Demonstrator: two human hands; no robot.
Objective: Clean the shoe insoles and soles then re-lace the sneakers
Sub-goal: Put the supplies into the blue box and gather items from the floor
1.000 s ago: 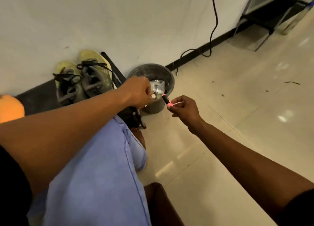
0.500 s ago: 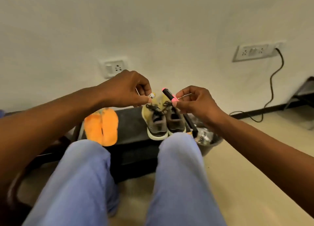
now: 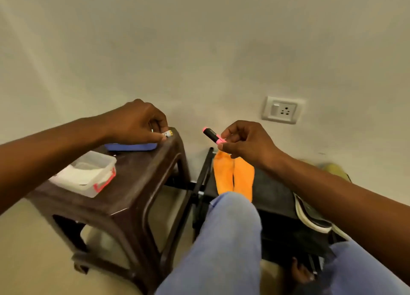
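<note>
My right hand pinches a black and pink marker-like tool, its tip pointing up and left. My left hand pinches a small white and yellow piece over the far corner of a brown plastic stool. Two orange insoles lie side by side on a low black rack between my knees. At the right, my right forearm mostly hides the yellow-green sneakers; a white sole edge shows below it.
A clear plastic tub with pink clips and a blue lid sit on the stool. The white wall carries a socket plate. My legs in blue trousers fill the lower middle, and a bare foot shows low right.
My view has swung left from the bin and sneakers to the stool. Both hands moved with it, each keeping its hold; the left hand now hovers over the stool's corner.
</note>
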